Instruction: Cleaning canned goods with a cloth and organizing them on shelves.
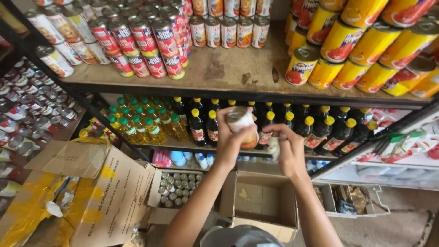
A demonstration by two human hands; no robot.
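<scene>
A round metal tin (241, 122) is gripped by the left hand (230, 142) at frame centre. The right hand (289, 148) is curled around a pale cloth (274, 147). Below, one open cardboard box (263, 204) lies bare, another (179, 186) packed with small cans.

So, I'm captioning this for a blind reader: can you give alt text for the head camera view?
Two bare hands hold things up before stocked shop shelves: the left hand grips a small red-labelled metal can, the right hand a crumpled pale cloth. Below sits an open cardboard box; dark yellow-capped bottles line the shelf behind.
</scene>
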